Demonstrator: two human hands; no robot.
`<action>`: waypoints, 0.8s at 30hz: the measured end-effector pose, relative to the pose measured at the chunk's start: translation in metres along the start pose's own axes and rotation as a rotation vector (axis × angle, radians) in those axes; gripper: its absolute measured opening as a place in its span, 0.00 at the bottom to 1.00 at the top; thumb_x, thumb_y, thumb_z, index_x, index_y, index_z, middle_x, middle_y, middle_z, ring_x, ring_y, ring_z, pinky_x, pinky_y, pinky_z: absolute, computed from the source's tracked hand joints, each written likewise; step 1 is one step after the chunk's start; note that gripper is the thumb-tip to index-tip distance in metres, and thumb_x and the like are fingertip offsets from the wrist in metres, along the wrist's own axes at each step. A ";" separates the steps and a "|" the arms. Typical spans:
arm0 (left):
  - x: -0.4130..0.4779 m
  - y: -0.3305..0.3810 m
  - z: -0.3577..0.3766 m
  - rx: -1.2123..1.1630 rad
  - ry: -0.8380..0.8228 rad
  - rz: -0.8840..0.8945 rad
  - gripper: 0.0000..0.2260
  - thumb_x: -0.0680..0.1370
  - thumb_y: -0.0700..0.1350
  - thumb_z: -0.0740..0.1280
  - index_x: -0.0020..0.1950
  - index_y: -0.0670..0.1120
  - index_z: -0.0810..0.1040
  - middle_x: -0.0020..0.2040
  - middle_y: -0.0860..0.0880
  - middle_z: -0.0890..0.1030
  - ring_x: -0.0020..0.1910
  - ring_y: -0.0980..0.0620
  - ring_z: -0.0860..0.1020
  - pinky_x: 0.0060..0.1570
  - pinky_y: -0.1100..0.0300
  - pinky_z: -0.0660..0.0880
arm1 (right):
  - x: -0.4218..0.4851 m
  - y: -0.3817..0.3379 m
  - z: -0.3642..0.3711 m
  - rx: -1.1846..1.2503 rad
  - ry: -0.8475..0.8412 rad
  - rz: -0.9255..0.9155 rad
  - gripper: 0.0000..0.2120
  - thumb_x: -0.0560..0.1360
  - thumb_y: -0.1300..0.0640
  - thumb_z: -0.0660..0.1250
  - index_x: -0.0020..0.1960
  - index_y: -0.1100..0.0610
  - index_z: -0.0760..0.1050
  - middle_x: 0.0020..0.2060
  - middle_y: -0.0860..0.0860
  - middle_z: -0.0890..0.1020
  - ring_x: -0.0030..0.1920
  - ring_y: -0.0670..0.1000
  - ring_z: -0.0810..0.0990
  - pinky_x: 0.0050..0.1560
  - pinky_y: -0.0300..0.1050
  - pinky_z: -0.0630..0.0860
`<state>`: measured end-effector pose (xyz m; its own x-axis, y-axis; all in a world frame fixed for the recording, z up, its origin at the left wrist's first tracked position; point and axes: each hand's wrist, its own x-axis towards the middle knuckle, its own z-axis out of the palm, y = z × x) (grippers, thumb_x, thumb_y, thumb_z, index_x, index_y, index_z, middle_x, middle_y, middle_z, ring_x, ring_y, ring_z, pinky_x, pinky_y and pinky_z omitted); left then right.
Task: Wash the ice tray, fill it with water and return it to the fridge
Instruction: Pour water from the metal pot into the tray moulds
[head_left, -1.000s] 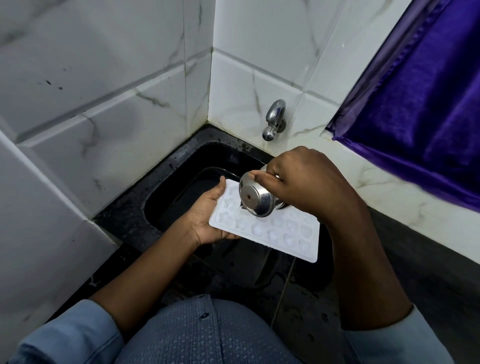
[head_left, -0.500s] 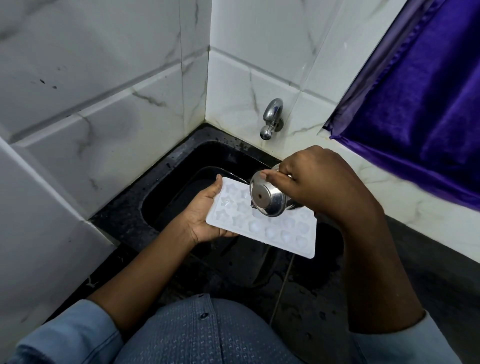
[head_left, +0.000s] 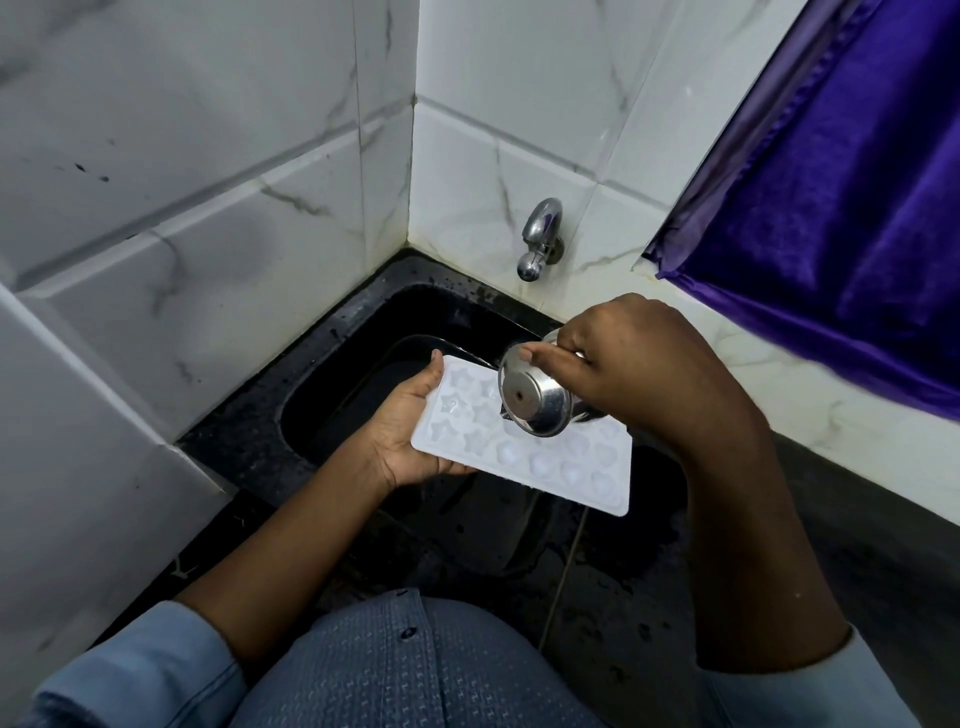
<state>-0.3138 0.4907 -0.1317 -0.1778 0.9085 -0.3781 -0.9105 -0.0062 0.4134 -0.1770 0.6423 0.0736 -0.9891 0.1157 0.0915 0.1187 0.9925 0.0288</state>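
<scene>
My left hand (head_left: 410, 431) grips the left end of a white ice tray (head_left: 566, 467) with star and heart moulds, holding it level over a black floor basin (head_left: 332, 374). My right hand (head_left: 644, 369) holds a small steel cup (head_left: 535, 400) tipped on its side over the tray's middle, base facing me. A thin stream runs from the cup's lip onto the tray. The right half of the tray's far edge is hidden behind the cup and my right hand.
A chrome tap (head_left: 540, 239) juts from the white marble-tiled wall (head_left: 208, 218) above the basin's far corner. A purple curtain (head_left: 831, 208) hangs at the right. The dark floor (head_left: 857, 545) is wet near the basin. My knee in blue cloth (head_left: 415, 665) fills the bottom.
My right hand has moved the tipped steel cup rightward along the tray, from its left moulds toward the middle. The tray stays held in my left hand.
</scene>
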 end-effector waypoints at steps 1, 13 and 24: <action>0.000 0.000 0.000 -0.002 -0.003 0.001 0.38 0.79 0.72 0.63 0.77 0.45 0.76 0.77 0.37 0.74 0.78 0.34 0.70 0.76 0.32 0.64 | 0.000 0.000 0.000 0.003 0.001 0.002 0.29 0.82 0.36 0.58 0.36 0.57 0.78 0.28 0.52 0.76 0.34 0.55 0.77 0.33 0.47 0.63; -0.002 -0.001 -0.001 0.006 0.013 0.003 0.37 0.79 0.72 0.63 0.75 0.43 0.79 0.76 0.37 0.76 0.72 0.35 0.76 0.71 0.34 0.70 | -0.005 0.004 0.001 0.012 -0.013 0.037 0.27 0.82 0.37 0.59 0.37 0.56 0.79 0.30 0.53 0.77 0.35 0.56 0.78 0.35 0.48 0.69; -0.004 0.001 0.002 0.021 0.050 0.020 0.37 0.79 0.73 0.60 0.69 0.43 0.83 0.72 0.37 0.79 0.68 0.34 0.80 0.61 0.34 0.80 | -0.013 0.015 0.005 -0.025 0.035 0.052 0.28 0.80 0.37 0.61 0.31 0.57 0.73 0.25 0.51 0.73 0.32 0.55 0.75 0.30 0.45 0.55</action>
<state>-0.3139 0.4879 -0.1283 -0.2151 0.8864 -0.4099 -0.8986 -0.0153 0.4385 -0.1628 0.6560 0.0675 -0.9780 0.1649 0.1280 0.1722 0.9839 0.0479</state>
